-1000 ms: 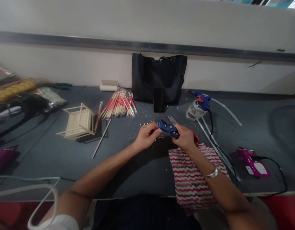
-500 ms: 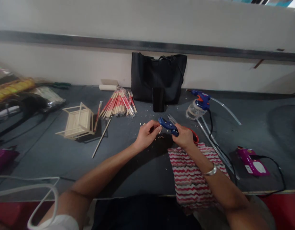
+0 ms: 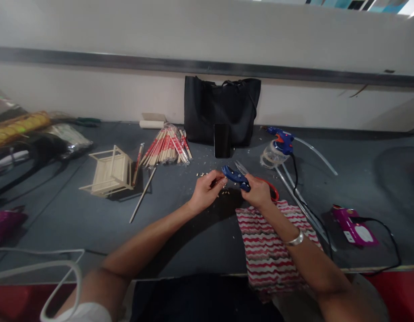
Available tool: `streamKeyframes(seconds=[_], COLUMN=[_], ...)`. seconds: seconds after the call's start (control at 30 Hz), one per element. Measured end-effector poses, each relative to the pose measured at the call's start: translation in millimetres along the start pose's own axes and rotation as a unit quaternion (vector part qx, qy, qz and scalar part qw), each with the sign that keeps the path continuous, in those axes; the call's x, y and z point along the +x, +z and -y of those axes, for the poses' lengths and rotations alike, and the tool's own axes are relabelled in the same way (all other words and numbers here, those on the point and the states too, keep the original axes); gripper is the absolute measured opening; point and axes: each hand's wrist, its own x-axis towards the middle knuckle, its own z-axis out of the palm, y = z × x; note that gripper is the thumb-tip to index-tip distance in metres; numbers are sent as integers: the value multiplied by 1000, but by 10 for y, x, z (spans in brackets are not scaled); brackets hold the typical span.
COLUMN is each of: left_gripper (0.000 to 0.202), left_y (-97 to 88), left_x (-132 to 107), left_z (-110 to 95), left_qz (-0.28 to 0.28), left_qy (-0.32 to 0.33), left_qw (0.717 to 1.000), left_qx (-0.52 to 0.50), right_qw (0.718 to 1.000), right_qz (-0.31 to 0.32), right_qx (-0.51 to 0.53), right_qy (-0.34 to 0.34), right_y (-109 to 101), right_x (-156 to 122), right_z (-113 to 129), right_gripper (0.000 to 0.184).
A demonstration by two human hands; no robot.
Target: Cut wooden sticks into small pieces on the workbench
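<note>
My right hand (image 3: 257,191) is wrapped round a blue hand cutter (image 3: 234,175), whose head points left. Thumb and fingertips of my left hand (image 3: 208,188) are pinched together right at the cutter's head; whatever they hold is too small to make out. Small pale wooden bits (image 3: 225,192) lie scattered on the table below and around both hands. Scissors with red handles (image 3: 274,191) lie partly hidden behind my right hand, their blades pointing up and left.
A small stick-built chair (image 3: 111,174) stands left, beside a loose stick (image 3: 142,195) and wrapped chopsticks (image 3: 166,145). A phone (image 3: 222,141) leans on a black bag (image 3: 223,107). Right are a blue glue gun (image 3: 282,139) on a jar, a striped cloth (image 3: 263,246) and a purple box (image 3: 354,227).
Both hands keep nearly the same place and grip, with the cutter still between them. The whole view has shifted very slightly downward.
</note>
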Motion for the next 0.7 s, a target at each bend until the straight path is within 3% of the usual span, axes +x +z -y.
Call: streamKeyframes(seconds=[0.33, 0.43, 0.7], left_gripper=[27, 29, 25], left_y=[-21, -28, -6], left_x=[-4, 4, -9], left_z=[-23, -14, -8], left_qz=[0, -8, -26], left_qy=[-17, -34, -42], left_qw=[1000, 999, 999], left_qx=[10, 8, -9], right_qw=[1000, 999, 999], right_qz=[-28, -38, 1], right_qx=[-1, -8, -21], right_qy=[-7, -3, 32], right_y=[-10, -14, -36], right_x=[4, 10, 16], right_z=[8, 14, 34], right_gripper=[1, 8, 1])
